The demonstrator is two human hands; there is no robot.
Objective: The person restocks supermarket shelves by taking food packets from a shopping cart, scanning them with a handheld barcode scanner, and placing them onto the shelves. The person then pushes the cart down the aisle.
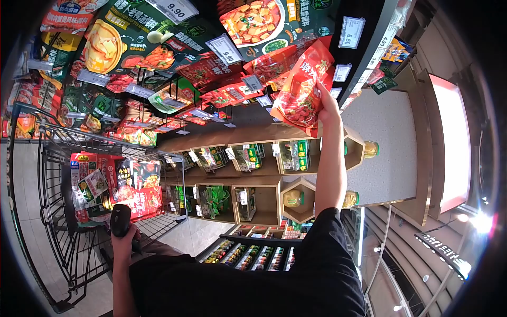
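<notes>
High on the right of the head view, my right hand [328, 103] is closed on the edge of a red seasoning packet [303, 87] with food pictured on its front. The packet is in front of hanging rows of similar red packets [227, 95]. Low on the left, my left hand [124, 242] is closed around a black object with a rounded end [121, 220]; its exact kind is unclear. Behind that hand is a wire shopping cart [53, 211]. Red and dark food packets [145, 201] and a small green-and-white packet [93, 186] lie in it.
Price tags [353, 31] stick out along the packet display. Wooden shelves [259, 182] with green packs and jars [350, 198] stand beyond my right arm. A dark rack of bottles [248, 256] is farther off. Bright ceiling lights [481, 222] show at the right.
</notes>
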